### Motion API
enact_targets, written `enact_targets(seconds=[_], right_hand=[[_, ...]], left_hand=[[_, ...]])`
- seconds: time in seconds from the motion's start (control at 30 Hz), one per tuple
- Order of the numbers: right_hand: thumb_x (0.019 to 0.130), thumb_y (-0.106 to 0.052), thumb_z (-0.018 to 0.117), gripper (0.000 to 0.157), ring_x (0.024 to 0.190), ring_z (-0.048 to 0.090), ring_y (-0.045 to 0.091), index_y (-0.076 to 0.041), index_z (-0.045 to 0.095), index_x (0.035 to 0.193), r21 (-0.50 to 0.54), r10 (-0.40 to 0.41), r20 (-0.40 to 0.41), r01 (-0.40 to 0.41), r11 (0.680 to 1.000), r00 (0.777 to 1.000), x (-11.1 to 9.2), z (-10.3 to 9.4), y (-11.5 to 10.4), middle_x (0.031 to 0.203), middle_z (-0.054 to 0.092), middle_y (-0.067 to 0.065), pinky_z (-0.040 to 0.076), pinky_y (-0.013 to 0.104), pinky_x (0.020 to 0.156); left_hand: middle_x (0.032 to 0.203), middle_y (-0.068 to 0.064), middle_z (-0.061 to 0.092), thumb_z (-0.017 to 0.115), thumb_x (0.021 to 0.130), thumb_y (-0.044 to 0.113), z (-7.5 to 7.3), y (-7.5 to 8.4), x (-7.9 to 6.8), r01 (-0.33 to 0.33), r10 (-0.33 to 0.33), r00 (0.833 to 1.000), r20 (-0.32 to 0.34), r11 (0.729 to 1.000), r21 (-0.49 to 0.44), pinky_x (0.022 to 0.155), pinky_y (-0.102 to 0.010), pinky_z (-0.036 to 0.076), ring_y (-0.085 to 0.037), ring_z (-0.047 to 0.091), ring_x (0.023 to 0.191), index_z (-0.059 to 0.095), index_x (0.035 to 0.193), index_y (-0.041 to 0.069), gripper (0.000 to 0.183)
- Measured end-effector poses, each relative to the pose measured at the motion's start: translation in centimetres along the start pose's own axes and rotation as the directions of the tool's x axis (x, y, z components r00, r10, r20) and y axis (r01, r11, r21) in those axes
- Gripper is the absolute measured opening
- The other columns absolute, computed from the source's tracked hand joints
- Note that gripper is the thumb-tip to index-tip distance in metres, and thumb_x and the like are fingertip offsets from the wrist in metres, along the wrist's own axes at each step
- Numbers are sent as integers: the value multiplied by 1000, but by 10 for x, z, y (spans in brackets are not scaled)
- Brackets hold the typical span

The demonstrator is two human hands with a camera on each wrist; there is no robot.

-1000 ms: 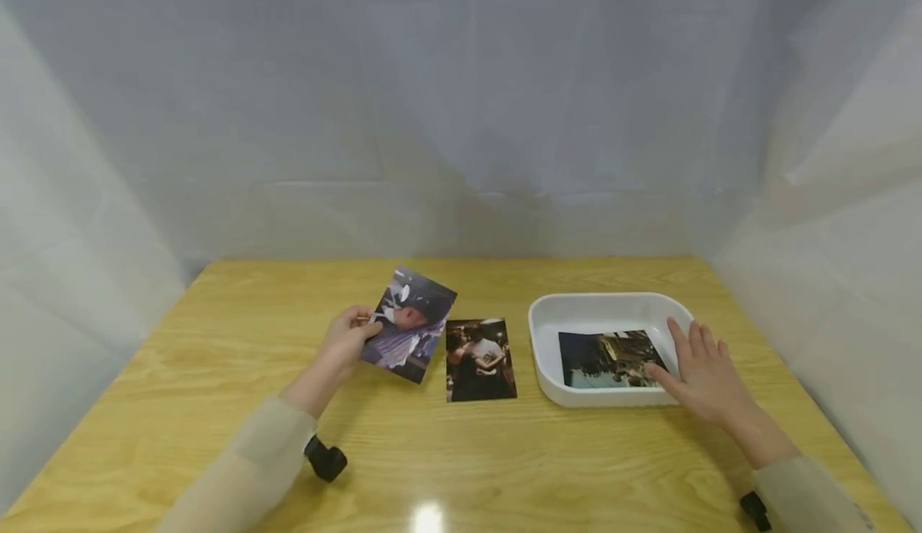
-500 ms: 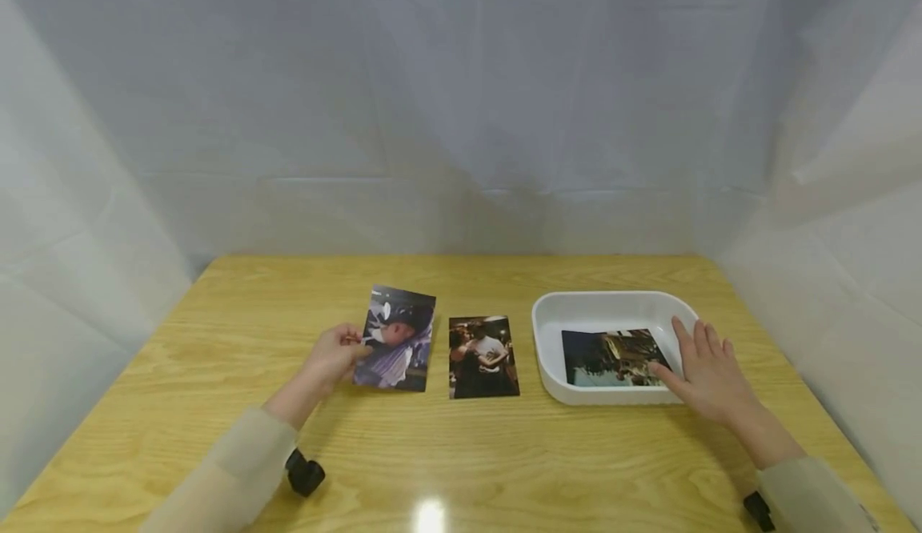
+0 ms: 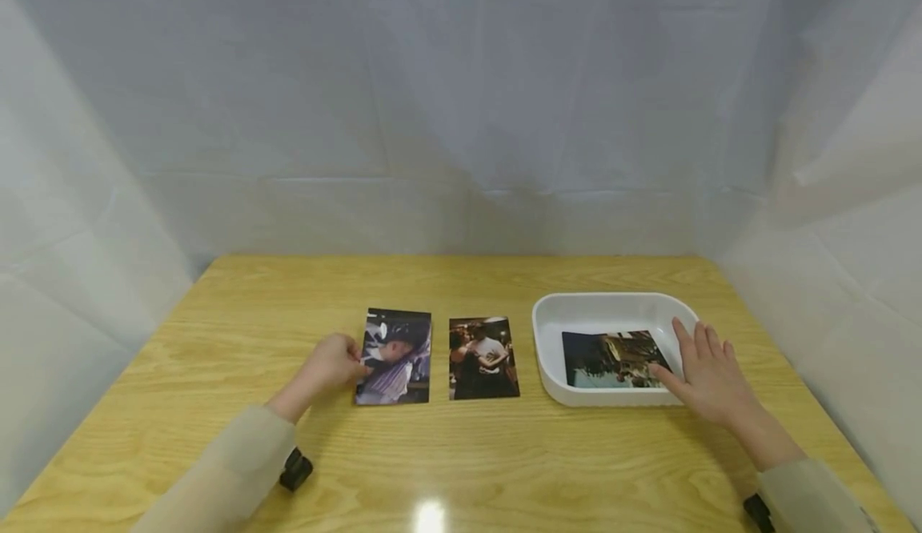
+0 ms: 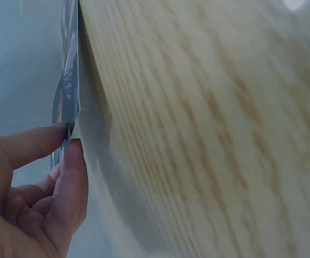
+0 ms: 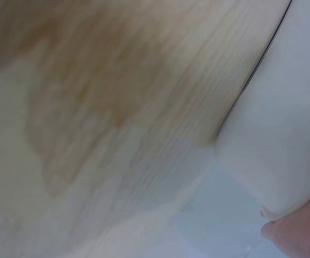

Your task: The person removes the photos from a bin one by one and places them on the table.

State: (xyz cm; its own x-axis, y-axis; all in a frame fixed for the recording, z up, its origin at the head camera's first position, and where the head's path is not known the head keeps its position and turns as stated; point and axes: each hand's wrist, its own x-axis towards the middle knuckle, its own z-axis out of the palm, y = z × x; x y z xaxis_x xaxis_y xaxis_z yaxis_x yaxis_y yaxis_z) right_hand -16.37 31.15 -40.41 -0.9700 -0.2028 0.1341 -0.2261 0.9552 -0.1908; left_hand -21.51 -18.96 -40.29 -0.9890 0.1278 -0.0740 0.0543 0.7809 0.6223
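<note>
In the head view my left hand (image 3: 333,369) pinches the left edge of a purple-toned photo (image 3: 394,357), which lies low over the table. The left wrist view shows the thumb and forefinger (image 4: 75,161) on either side of the photo's edge (image 4: 67,91), just over the wood. A second photo (image 3: 484,358), of two people embracing, lies flat to its right. My right hand (image 3: 709,377) rests with spread, straight fingers on the right side of the white tray (image 3: 551,385). Inside the tray is a dark landscape photo (image 3: 612,359), partly behind my right thumb.
The wooden table (image 3: 461,461) ends at a back edge against pale hanging sheeting (image 3: 461,117), which also closes off both sides. Black wrist devices (image 3: 295,469) sit under both sleeves.
My left hand has brought the purple-toned photo left and down, turning it nearly upright beside the embracing-couple photo. The right hand and the tray have stayed in place.
</note>
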Motion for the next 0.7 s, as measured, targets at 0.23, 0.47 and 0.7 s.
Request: enact_targets(seconds=[0.23,0.47,0.7], right_hand=[[89,-50,40,83,121,5,55,7,5,138,3,6,5,-6,1000,1000,0,0,0,131,6,43,5,65,92],[89,-49,40,83,121,3,54,6,2,138,13,9,11,-9,1000,1000,-1,-3,-1,132,6,43,5,65,92],[89,-49,40,84,121,4,55,7,2,138,19,9,10,-9,1000,1000,-2,-6,-1,131,6,43,5,65,92]], left_hand=[[55,-1,43,71,67,9,3,0,4,26,-32,998,56,993,113,44,-23,34,-13,38,49,47,56,7,26],[51,2,39,71,66,10,1,6,3,19,-31,997,67,984,175,42,-22,30,-11,34,46,43,53,10,31],[46,4,36,70,65,9,-3,13,2,44,-60,996,71,975,217,39,-20,25,-8,29,41,41,49,11,33]])
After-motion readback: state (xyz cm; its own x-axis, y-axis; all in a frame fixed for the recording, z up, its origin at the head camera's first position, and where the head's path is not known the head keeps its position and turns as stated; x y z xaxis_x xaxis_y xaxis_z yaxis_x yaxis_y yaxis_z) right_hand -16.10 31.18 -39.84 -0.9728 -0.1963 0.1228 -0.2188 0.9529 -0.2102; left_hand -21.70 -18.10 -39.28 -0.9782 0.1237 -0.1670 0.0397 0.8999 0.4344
